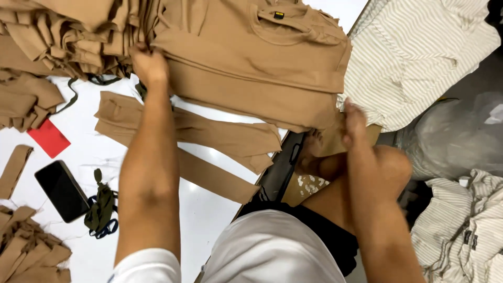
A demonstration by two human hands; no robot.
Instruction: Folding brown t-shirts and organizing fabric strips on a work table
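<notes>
Tan tee stack [251, 57], L+R hands [149, 65] [353, 118] gripping edges

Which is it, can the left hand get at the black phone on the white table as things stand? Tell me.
Probably yes. The left hand grips the edge of the tan shirt stack, so it must let go first. The black phone lies bare on the white table beside that forearm, nothing covering it.

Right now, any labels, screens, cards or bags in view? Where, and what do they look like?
Neck label: inside the collar of the top tan shirt, small, dark with a yellow patch.
Phone: on the white table, lower left, black rectangle, screen dark.
Red card: above the phone, flat, plain.
Tag: on the striped garment, lower right, small, dark.
Plastic bag: right, clear, crumpled.
</notes>
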